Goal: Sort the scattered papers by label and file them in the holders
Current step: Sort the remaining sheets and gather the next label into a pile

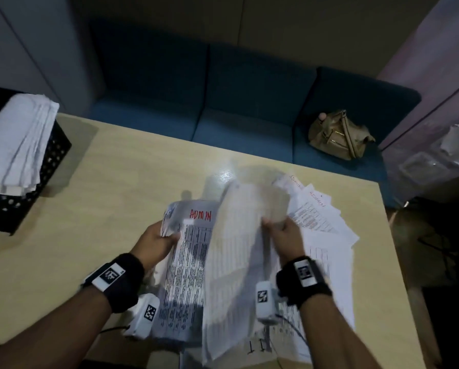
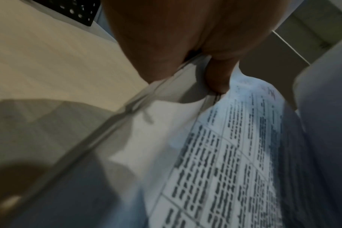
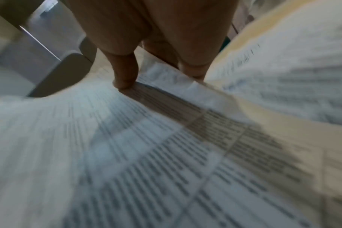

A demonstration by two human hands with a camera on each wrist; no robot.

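Note:
My left hand (image 1: 161,237) grips the left edge of a stack of printed sheets (image 1: 189,265) whose top page reads ADMIN in red; in the left wrist view the thumb (image 2: 218,75) presses on that stack (image 2: 230,154). My right hand (image 1: 279,227) pinches a blurred, lifted sheet (image 1: 239,235) that arches over the stack, and in the right wrist view its fingers (image 3: 125,72) rest on the printed paper (image 3: 166,162). More ADMIN-labelled papers (image 1: 321,222) lie fanned out on the table to the right. A black perforated holder (image 1: 55,153) stuffed with papers (image 1: 15,139) stands at the far left.
The light wooden table (image 1: 116,182) carries the papers. Behind it runs a blue bench (image 1: 236,129) with a tan handbag (image 1: 340,135) on the seat. Clear plastic trays (image 1: 422,163) sit on a surface at the far right.

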